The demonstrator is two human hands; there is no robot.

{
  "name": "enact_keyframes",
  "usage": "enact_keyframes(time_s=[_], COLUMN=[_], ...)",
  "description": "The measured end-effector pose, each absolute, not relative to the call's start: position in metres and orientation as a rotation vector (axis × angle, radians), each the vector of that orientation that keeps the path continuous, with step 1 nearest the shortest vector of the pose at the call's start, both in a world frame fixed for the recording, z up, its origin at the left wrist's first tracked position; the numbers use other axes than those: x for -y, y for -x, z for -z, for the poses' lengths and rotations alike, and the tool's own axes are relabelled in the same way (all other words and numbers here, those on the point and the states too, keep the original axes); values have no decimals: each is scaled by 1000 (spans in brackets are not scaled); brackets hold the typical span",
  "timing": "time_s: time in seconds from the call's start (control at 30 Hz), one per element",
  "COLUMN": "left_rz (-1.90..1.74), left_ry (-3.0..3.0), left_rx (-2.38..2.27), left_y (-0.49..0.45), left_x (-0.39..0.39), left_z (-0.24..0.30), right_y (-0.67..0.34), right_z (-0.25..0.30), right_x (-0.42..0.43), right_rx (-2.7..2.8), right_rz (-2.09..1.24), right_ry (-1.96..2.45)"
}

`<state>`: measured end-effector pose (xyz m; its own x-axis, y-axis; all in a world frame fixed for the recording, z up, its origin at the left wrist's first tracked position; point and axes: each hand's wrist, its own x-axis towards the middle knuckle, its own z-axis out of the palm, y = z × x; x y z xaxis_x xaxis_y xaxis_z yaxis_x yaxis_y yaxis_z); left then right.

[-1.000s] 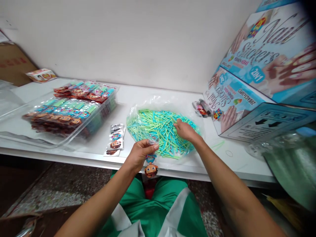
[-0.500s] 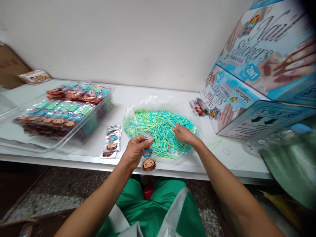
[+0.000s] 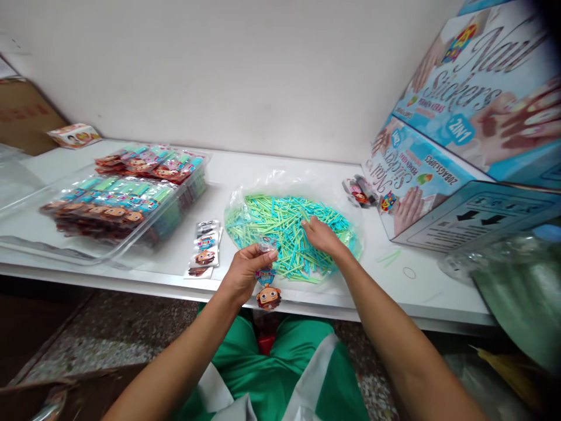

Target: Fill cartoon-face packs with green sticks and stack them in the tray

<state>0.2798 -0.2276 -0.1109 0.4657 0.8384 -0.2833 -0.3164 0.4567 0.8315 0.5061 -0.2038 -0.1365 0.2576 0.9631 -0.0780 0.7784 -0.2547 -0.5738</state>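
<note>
My left hand [image 3: 249,270] pinches a small clear packet [image 3: 269,297] between thumb and fingers near its top end. The packet hangs down over the table's front edge, and a brown-haired cartoon face is printed on its lower part. Over the heap of thin green and blue plastic sticks [image 3: 289,251], my right hand [image 3: 321,235] is closed, its fingertips pressed together at a pale green stick. How many sticks it grips cannot be made out. The heap lies on an opened clear plastic bag [image 3: 284,180].
A clear tray [image 3: 109,252] at the left holds stacked filled packets [image 3: 105,202]. Flat printed packets [image 3: 205,245] lie beside it. Blue nail sticker boxes [image 3: 421,175] stand at the right, near small dark packets [image 3: 359,192] and a clear bottle [image 3: 477,264].
The view has shifted slightly, so most things sit a little further right. My right hand has moved slightly left over the sticks. My left hand still holds the packet.
</note>
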Motion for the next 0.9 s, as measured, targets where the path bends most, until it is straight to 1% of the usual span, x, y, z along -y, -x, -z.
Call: enact_keyframes(time_s=[0.1,0.17,0.23,0.3,0.43,0.5,0.57,0.67,0.73,0.8,0.9], left_rz=[-791,-773,-765,-785,-839,-815,-821,-948,-1007,-970,-863], left_ry=[-753,-722,-684,-643,-584,-583,-607,-665,-712,-762,-782], left_rx=[-728,-672,-605,-550,-544,-571,-611,-591,-533,-519,-562], left_y=[-289,-298,-309,-318,-324,-318,-307,-291,-286,-288,-297], left_x=[230,233,237,239,243,242,238,227,221,218,220], left_z=[114,115,116,117,120,120,115,101,92,88,93], right_y=[-502,-488,-469,-448,-425,-430,-444,-465,-469,-464,-454], right_z=[126,122,120,122,128,128,124,114,108,103,98], right_x=[214,223,233,242,255,260,266,274,278,280,281], right_rx=[1471,1342,984,741,660,816,1132,1696,1987,2182,2320], right_rz=[-700,-822,-1066,-1195,-1206,-1122,-960,-561,-253,-31,72], right_ry=[1987,1813,1394,1148,1085,1179,1394,1817,1988,2020,1967])
